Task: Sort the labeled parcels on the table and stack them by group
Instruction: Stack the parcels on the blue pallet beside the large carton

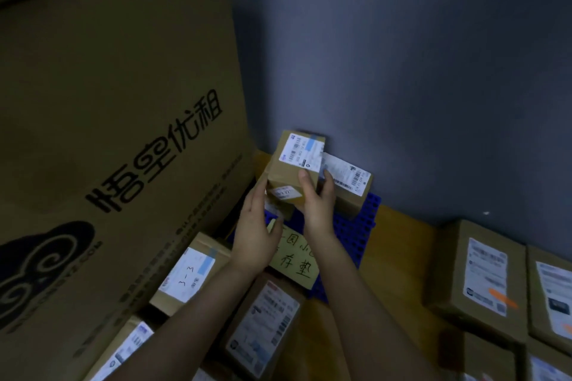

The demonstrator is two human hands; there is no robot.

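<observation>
So the person's right hand has got hold of a small parcel back in the corner — thumb on its top face just under the white label, fingers curled round its right side; the left hand is up against the parcel's left side with its fingers straight, flat to the cardboard rather than gripping. The small parcel is tilted a bit, over a blue plastic grid that lies on the tabletop; there's another bit of cardboard right under it, but whether the two are touching I can't tell. Just beside it on the right, label up, a second parcel rests on the grid against the grey-blue wall; a handwritten note lies on the near end of the grid, partly hidden by the wrists. On the left stands a big carton with printed characters; near its foot lie a labelled parcel and a flatter parcel — and over on the right there's a larger parcel with an edge parcel just beside it.
</observation>
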